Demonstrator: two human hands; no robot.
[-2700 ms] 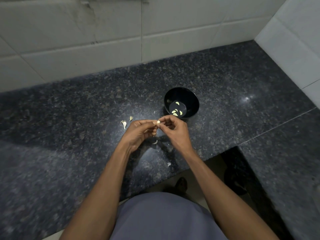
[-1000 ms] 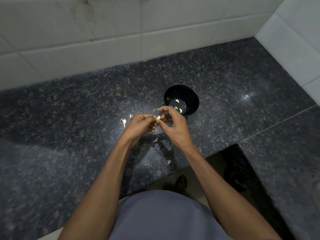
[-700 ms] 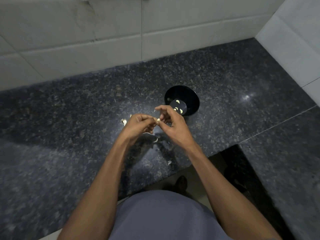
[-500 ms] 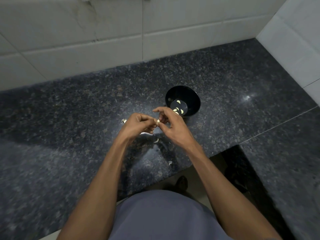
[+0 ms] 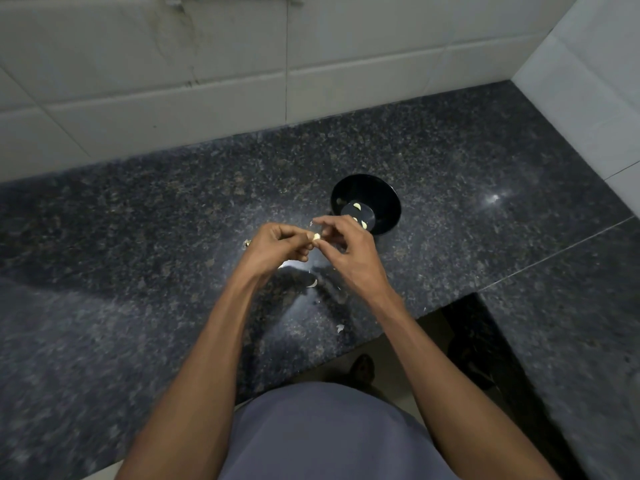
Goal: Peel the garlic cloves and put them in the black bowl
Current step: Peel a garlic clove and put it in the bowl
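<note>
The garlic clove (image 5: 316,236) is held above the table (image 5: 138,237), pinched at the fingertips of the left hand (image 5: 277,245), whose fingers are curled around it. The right hand (image 5: 349,252) meets it from the right, thumb and forefinger pinching at the clove's right side; the remaining right fingers are raised and loosely bent. The two hands are together, touching at the clove.

The black bowl (image 5: 381,199) stands on the table just beyond and right of the hands. Peeled cloves (image 5: 356,206) lie on its bottom; the right hand's fingers overlap the bowl's near-left rim in the view and hide part of the contents.

Pieces of garlic skin (image 5: 340,328) lie scattered on the table below and near the hands; one curved pale piece (image 5: 312,283) sits directly under them. Another small scrap (image 5: 247,242) shows just left of the left hand, partly covered by it.

A white tiled wall (image 5: 207,81) borders the table on the far side and on the right
</note>
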